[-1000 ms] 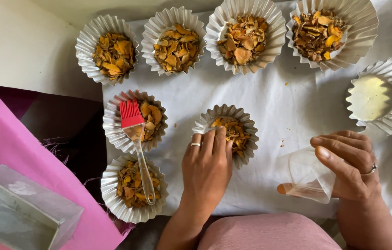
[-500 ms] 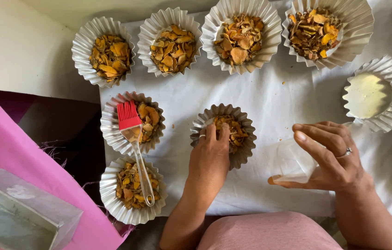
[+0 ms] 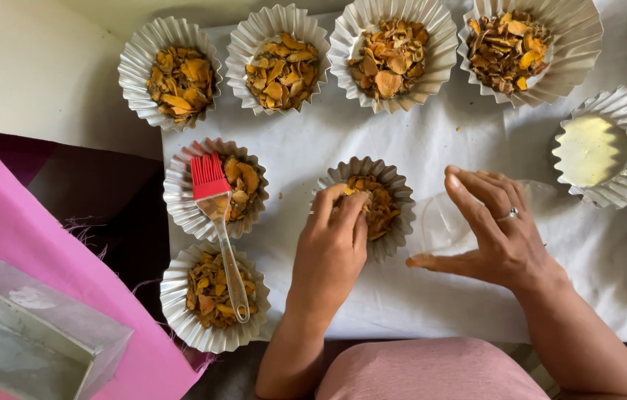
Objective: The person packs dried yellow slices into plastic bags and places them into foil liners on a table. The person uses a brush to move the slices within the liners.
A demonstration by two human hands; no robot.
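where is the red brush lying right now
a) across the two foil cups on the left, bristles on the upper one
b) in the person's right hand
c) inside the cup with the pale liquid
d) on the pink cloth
a: the red brush lies free of both hands, its bristles on the upper left foil cup and its clear handle reaching down over the lower left foil cup.

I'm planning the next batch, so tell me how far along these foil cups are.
Done: six foil cups, like the top-left cup, hold dried orange pieces. In hand: the left hand presses into the middle cup; the right hand rests on a clear plastic cup. Left: the right-side cup holds only pale liquid.
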